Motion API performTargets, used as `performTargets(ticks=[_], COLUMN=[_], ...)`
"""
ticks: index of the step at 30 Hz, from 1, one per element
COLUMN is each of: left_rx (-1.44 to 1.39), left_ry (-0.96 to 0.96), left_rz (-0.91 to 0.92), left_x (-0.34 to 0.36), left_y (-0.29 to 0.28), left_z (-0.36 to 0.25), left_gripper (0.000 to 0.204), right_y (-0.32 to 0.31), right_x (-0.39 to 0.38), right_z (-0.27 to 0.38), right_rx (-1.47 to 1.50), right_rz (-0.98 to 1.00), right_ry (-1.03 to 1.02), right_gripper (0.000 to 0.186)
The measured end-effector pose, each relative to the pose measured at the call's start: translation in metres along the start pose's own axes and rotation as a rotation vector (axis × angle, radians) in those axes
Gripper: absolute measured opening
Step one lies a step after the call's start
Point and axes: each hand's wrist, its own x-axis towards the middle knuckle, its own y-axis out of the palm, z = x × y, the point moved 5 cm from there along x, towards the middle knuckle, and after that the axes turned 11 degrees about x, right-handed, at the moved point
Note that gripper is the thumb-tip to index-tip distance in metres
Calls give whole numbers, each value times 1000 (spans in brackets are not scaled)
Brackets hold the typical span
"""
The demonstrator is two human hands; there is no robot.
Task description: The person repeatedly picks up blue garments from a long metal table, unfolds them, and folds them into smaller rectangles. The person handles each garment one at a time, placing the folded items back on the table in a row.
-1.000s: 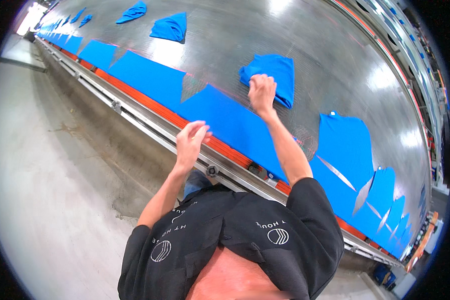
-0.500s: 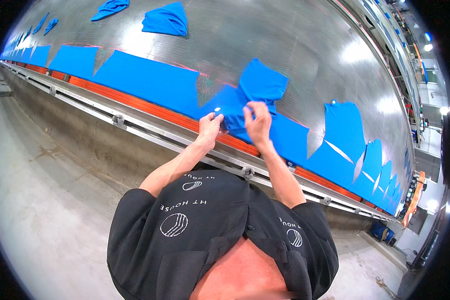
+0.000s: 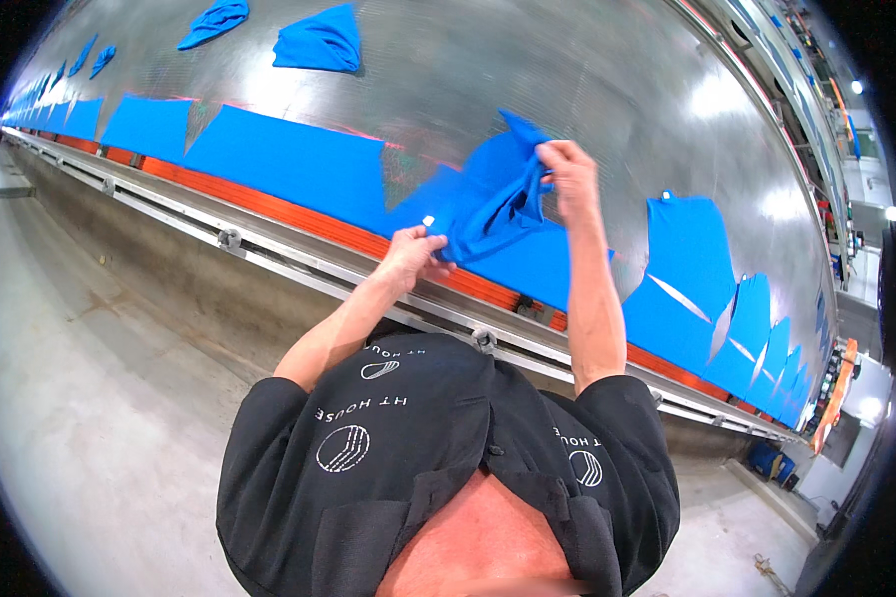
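- The blue garment [image 3: 493, 204] hangs bunched in mid-air at the centre of the frame, lifted clear of the shiny metal surface [image 3: 528, 80] and held between both hands.
- The right hand [image 3: 570, 174] has its fingers closed on the cloth's upper edge; the left hand [image 3: 413, 254] pinches a lower corner, fingers shut on the fabric.
- It looks light, soft and limp: it sags and folds between the two grips, so it should be easiest to control by its edges or corners, well spread apart.
- Flat blue fabric pieces [image 3: 289, 159] lie in a row along the surface's near edge, above an orange strip [image 3: 299, 214] and a metal rail [image 3: 269, 249]; other folded blue garments [image 3: 321, 42] sit at upper left.
- The garment's shape is hard to read in its folds, and the fisheye rim cuts off the far ends of the row.
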Motion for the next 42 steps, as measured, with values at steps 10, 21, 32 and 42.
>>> performTargets(ticks=[10,21,32,42], left_rx=[-73,525,895,891], left_ry=[294,586,642,109], left_rz=[-48,-909,-631,-479], left_x=[-26,-31,-29,1], left_y=[-48,-65,-5,26], left_z=[-53,-37,-26,-45], left_gripper=[9,31,23,37], right_y=[-182,-177,-151,-161], right_x=[-158,-216,-216,-214], right_z=[-32,-76,-67,-77], right_rx=[675,53,-684,-327], right_rz=[-394,-566,-511,-479], right_ry=[59,491,385,389], right_gripper=[16,20,22,15])
